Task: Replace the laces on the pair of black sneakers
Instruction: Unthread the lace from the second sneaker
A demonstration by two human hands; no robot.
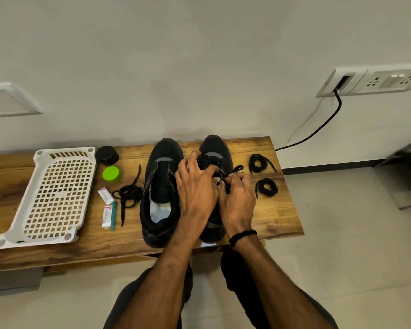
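Observation:
Two black sneakers stand side by side on a wooden bench [282, 219], toes toward the wall. The left sneaker [160, 186] has no lace and its tongue lies open. The right sneaker [215, 148] still carries a black lace. My left hand [196, 186] rests over its tongue, fingers curled on the lace. My right hand [236, 200] pinches a lace strand at the eyelets beside it. A loose black lace [127, 194] lies left of the shoes. Two coiled black laces, one farther [259, 162] and one nearer [267, 187], lie on the right.
A white perforated plastic tray [55, 195] lies on the bench's left part. Near it are a black cap [107, 155], a green lid [111, 174], two small packets [107, 206] and a teal pen. A black cable [323, 125] runs from a wall socket.

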